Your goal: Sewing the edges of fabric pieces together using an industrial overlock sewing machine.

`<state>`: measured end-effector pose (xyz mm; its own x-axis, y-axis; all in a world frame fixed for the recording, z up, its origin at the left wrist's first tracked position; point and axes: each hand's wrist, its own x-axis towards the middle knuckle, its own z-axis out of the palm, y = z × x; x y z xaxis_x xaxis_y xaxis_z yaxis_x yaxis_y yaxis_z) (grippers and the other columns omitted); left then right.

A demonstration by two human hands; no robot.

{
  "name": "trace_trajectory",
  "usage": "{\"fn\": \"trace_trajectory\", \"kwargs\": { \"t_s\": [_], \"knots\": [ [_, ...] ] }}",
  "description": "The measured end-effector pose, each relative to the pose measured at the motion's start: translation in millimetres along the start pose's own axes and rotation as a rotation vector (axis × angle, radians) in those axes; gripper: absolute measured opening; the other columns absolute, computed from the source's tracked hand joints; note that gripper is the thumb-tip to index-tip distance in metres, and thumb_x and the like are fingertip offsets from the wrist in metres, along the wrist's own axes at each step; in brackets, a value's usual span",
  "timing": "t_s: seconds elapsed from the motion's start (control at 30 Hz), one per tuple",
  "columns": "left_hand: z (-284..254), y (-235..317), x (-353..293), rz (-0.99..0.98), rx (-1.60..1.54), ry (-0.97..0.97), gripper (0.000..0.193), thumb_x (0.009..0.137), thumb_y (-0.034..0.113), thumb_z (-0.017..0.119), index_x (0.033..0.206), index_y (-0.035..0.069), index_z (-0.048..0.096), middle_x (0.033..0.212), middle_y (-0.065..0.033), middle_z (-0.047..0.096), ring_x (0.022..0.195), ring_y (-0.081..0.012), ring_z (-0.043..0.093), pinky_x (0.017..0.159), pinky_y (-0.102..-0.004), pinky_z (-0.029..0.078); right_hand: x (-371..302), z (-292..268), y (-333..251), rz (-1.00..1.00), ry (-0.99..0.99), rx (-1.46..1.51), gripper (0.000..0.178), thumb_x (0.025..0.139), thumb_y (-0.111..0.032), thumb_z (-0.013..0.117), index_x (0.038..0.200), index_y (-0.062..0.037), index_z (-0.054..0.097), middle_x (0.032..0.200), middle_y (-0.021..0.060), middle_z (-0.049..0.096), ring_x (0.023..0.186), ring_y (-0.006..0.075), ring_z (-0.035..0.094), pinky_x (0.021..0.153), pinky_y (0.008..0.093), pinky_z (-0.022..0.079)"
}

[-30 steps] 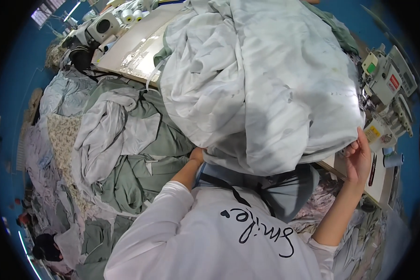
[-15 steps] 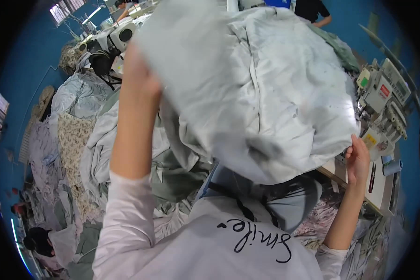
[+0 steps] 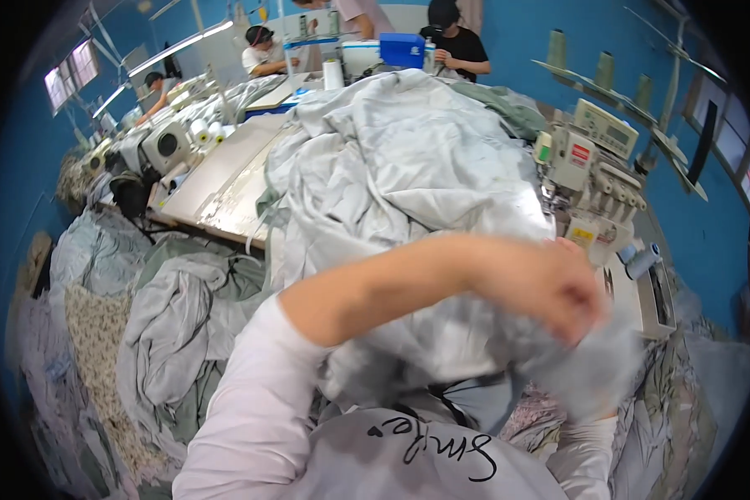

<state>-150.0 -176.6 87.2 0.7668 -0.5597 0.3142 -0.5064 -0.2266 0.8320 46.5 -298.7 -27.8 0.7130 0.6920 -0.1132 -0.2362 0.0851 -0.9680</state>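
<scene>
A large, crumpled pale grey-white fabric piece (image 3: 408, 167) spreads over the worktable and drapes down to my lap. My left hand (image 3: 558, 292) reaches across my front to the right side, blurred by motion, its fingers curled in on the fabric. A smeared grey flap of the fabric hangs below it. Behind the left hand, a few fingertips of my right hand (image 3: 568, 245) show at the fabric's right edge, beside the sewing machine; the rest of that hand is covered by the left hand and the flap.
An overlock sewing machine (image 3: 592, 175) stands at right, with a blue thread spool (image 3: 642, 262) beside it. Thread cones (image 3: 604, 71) sit on a rack above. Heaped garments (image 3: 179, 325) lie at left beside a bare tabletop (image 3: 233, 179). Several people work at the far tables.
My left hand has swung from the raised upper left across to the right, bringing the fabric flap over and down. The view has tilted up, showing more of the room.
</scene>
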Motion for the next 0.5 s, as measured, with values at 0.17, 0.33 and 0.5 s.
{"fn": "trace_trajectory", "kwargs": {
  "t_s": [0.17,0.33,0.5],
  "knots": [
    [17,-63,-140,-0.534,0.632,0.198,0.053,0.066,0.019,0.074,0.112,0.005,0.053,0.110,-0.0138,0.055,0.107,-0.0314,0.049,0.092,-0.0372,0.038,12,21,9,0.004,-0.110,-0.119,0.015,0.082,-0.016,0.064,0.077,-0.0095,0.052,0.060,-0.0038,0.051,0.049,0.0047,0.048,0.046,0.0175,0.038],
    [32,-96,-196,-0.579,1.186,0.697,0.055,0.056,0.017,0.077,0.105,0.004,0.055,0.100,-0.0111,0.055,0.097,-0.0335,0.051,0.080,-0.0408,0.042,16,18,24,-0.048,-0.084,-0.042,0.016,0.083,-0.016,0.063,0.074,-0.0068,0.054,0.057,0.0011,0.056,0.046,0.0067,0.051,0.045,0.0184,0.042],
    [14,-114,-239,-0.764,1.155,0.737,0.025,0.069,0.002,0.062,0.094,0.005,0.056,0.089,-0.0117,0.057,0.083,-0.0335,0.056,0.071,-0.0376,0.045,14,22,27,-0.069,-0.050,0.043,0.018,0.084,-0.017,0.063,0.070,-0.0087,0.053,0.056,0.0006,0.057,0.045,0.0061,0.053,0.044,0.0167,0.041]
  ]
}}
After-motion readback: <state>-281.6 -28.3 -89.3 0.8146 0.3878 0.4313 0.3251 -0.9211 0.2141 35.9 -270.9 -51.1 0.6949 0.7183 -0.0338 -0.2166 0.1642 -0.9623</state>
